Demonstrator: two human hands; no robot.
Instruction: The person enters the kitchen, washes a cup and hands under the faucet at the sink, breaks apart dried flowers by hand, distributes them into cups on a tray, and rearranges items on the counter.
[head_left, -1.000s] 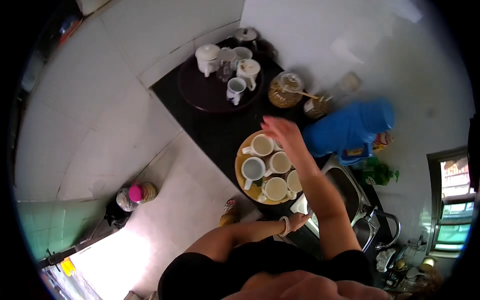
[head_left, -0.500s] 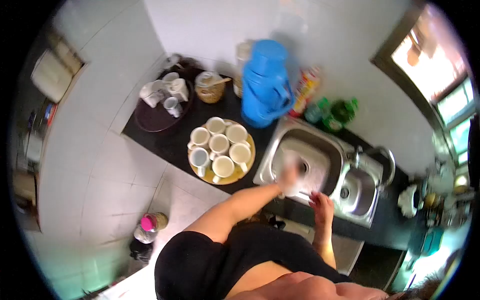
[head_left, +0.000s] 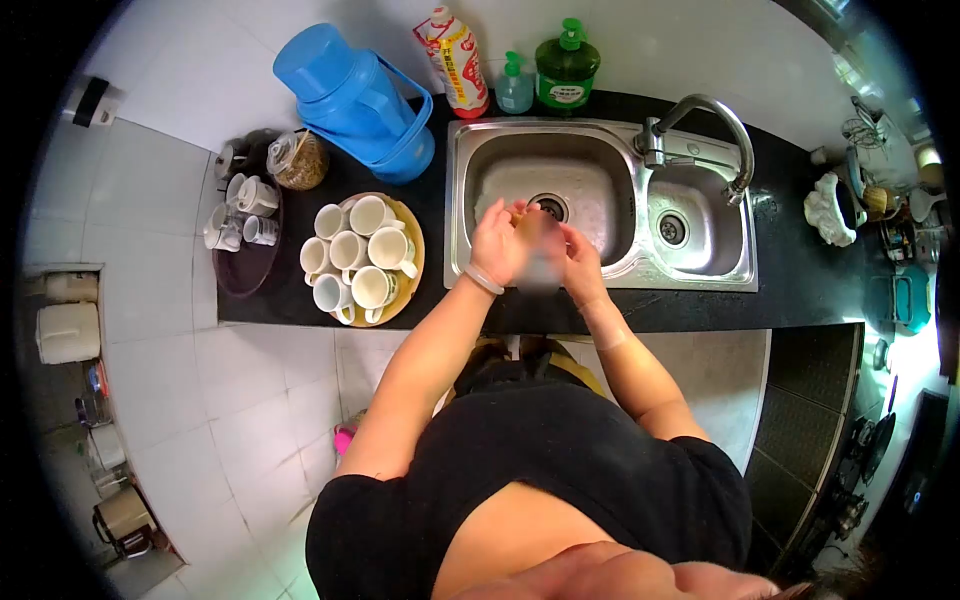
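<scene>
The fingers of the left hand (head_left: 497,245) and right hand (head_left: 582,265) are partly bent, facing each other around a blurred object (head_left: 540,250). The blur hides whether either hand grips it, and what it is. Both hands are above the front of the large basin (head_left: 590,180) of a steel sink; the small basin (head_left: 707,245) and faucet (head_left: 748,150) are to the right. The sink is set into a glossy black counter (head_left: 437,292). Left of it, seven white mugs (head_left: 348,250) crowd a round yellowish tray (head_left: 411,290), near a dark tray (head_left: 240,275) of teaware. A blue thermos (head_left: 355,105) and bottles (head_left: 567,75) line the pale wall (head_left: 680,50); light tiles (head_left: 250,385) cover the surfaces below left.
</scene>
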